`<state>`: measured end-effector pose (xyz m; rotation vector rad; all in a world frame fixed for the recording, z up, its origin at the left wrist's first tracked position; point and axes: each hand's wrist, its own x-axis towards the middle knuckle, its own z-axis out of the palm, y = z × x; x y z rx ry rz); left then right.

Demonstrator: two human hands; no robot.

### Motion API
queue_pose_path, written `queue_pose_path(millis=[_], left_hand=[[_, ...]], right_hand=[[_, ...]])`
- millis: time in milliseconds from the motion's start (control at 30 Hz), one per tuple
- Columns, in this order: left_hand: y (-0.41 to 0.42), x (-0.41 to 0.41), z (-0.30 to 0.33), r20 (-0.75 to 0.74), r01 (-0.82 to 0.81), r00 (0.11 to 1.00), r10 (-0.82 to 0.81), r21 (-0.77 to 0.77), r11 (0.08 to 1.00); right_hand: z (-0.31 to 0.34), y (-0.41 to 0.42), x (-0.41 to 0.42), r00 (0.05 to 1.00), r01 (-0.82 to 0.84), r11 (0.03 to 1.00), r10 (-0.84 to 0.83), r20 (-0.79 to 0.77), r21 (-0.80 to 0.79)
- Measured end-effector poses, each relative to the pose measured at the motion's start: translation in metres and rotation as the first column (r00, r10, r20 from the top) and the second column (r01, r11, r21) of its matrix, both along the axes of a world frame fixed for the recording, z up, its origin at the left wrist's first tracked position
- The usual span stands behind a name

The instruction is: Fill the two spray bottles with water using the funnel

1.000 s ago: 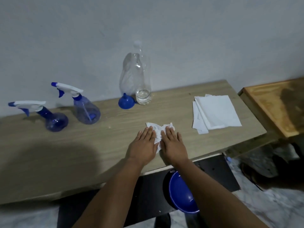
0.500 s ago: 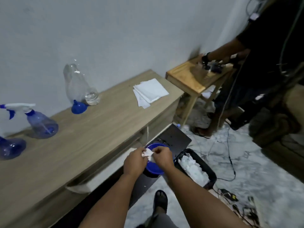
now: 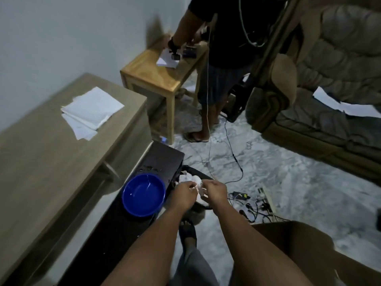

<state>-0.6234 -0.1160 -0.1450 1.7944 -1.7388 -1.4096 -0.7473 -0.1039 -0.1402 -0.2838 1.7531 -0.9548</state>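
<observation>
Pinching a crumpled white tissue (image 3: 198, 186) between them, the left hand (image 3: 184, 194) and right hand (image 3: 215, 190) close on it above a black bin (image 3: 203, 176) at 6 o'clock. A blue bowl (image 3: 143, 195) sits at their 9 o'clock on a dark shelf (image 3: 165, 155), with stacked paper sheets (image 3: 90, 111) on the tabletop (image 3: 41, 153) at 10 o'clock; the spray bottles and funnel are out of view.

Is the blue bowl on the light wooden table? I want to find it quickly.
No, the blue bowl sits on the lower dark surface beside the light wooden table.
</observation>
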Motion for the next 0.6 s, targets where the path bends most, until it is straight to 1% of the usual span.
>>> queue_pose_path(millis=[67, 133, 233, 300, 400, 467, 533, 600], left_hand=[[-0.013, -0.024, -0.022, 0.002, 0.002, 1.000, -0.002, 0.061, 0.998], [-0.028, -0.046, -0.045, 0.046, -0.006, 0.999, 0.000, 0.129, 0.992], [-0.054, -0.068, -0.078, 0.090, -0.033, 0.996, 0.015, 0.211, 0.977], [-0.072, -0.078, -0.097, 0.137, -0.048, 0.991, 0.013, 0.253, 0.966], [-0.094, -0.085, -0.115, 0.193, -0.034, 0.981, -0.025, 0.294, 0.955], [-0.101, -0.083, -0.119, 0.211, -0.025, 0.976, -0.046, 0.324, 0.946], [-0.104, -0.079, -0.116, 0.232, -0.035, 0.972, -0.042, 0.317, 0.948], [-0.109, -0.075, -0.109, 0.234, -0.062, 0.972, -0.005, 0.277, 0.959]], right_hand=[[-0.021, -0.015, -0.020, 0.997, -0.009, 0.999, 0.012, -0.070, 0.044], [-0.047, -0.033, -0.038, 0.988, -0.059, 0.995, 0.069, -0.138, 0.076], [-0.081, -0.062, -0.058, 0.966, -0.168, 0.976, 0.190, -0.175, 0.136], [-0.100, -0.080, -0.071, 0.931, -0.257, 0.947, 0.296, -0.212, 0.195], [-0.120, -0.100, -0.088, 0.829, -0.397, 0.870, 0.477, -0.292, 0.293], [-0.124, -0.108, -0.096, 0.761, -0.464, 0.820, 0.563, -0.323, 0.335], [-0.123, -0.113, -0.096, 0.678, -0.536, 0.759, 0.648, -0.347, 0.370], [-0.116, -0.119, -0.094, 0.617, -0.594, 0.702, 0.711, -0.337, 0.394]])
